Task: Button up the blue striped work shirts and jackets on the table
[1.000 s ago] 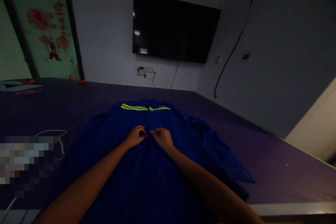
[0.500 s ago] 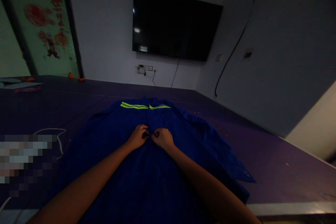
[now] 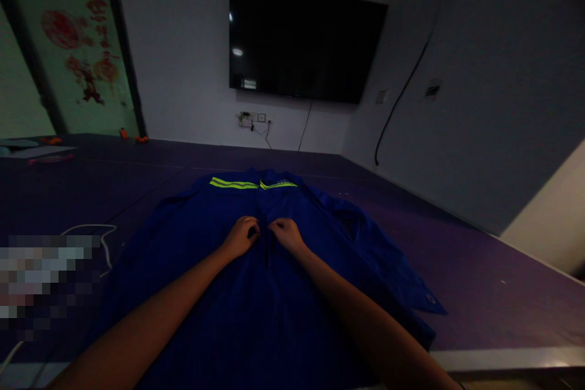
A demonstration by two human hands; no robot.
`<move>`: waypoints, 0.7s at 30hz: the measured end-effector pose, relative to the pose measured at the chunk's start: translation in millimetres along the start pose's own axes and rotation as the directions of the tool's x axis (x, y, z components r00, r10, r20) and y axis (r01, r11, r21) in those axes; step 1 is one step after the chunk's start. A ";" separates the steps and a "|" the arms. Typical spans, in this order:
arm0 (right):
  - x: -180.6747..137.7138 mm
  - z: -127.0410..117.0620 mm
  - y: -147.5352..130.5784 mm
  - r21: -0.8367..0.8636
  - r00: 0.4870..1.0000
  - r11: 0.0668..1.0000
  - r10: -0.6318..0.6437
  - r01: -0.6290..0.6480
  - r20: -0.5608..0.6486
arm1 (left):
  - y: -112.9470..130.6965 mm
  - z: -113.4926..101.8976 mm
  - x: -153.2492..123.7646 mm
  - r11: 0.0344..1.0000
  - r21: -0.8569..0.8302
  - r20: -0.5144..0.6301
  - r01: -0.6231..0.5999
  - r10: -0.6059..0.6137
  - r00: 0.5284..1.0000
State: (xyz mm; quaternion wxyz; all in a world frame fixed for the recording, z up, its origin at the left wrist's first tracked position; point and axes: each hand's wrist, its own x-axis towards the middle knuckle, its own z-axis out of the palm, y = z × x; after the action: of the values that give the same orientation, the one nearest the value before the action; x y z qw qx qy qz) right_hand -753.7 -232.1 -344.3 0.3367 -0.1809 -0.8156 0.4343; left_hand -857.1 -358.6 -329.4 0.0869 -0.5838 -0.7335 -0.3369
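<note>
A dark blue work jacket [image 3: 192, 292] with yellow-green reflective strips [image 3: 234, 184] across its chest lies spread out in front of me, collar at the far end. At the jacket's middle front, my left hand [image 3: 243, 236] pinches the left edge of the opening. Just across from it my right hand [image 3: 287, 234] is closed on the right edge. A narrow dark gap shows between the two edges. Any button or fastener under the fingertips is too dark to make out. The right-side sleeve reaches toward the near right, with a round snap [image 3: 430, 298] at its cuff.
The jacket rests on a purple surface [image 3: 475, 274] with a pale front edge. A white cord [image 3: 108, 250] and a blurred-out item [image 3: 46, 268] lie at left. Small orange objects [image 3: 141, 139] sit near the door. A television [image 3: 306, 39] hangs on the far wall.
My hands have moved slightly apart, the right one up and to the right. A gap has opened between the jacket's front edges where they met before.
</note>
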 end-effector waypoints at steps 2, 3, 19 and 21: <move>0.6 0.7 1.2 0.037 1.000 0.999 0.005 -0.005 0.000 | 0.1 -0.3 0.1 1.000 -0.019 -0.007 -0.007 0.007 1.000; 0.8 1.2 2.0 0.047 1.000 0.999 0.006 -0.006 0.005 | 0.2 -0.5 0.2 1.000 -0.030 -0.014 -0.009 0.009 1.000; 1.7 4.8 9.0 0.033 0.995 0.998 -0.050 0.047 0.087 | 4.6 -2.2 0.1 0.998 -0.060 -0.050 -0.019 0.016 0.999; 0.8 5.7 10.2 0.024 0.994 0.999 -0.049 0.047 0.098 | 3.3 -1.3 0.5 0.998 -0.060 -0.050 -0.013 0.010 0.999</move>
State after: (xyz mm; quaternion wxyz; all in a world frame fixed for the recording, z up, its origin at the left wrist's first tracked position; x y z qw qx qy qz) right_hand -758.3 -229.2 -354.7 0.3084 -0.1358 -0.8307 0.4432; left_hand -854.6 -358.6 -326.8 0.0895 -0.5817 -0.7173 -0.3729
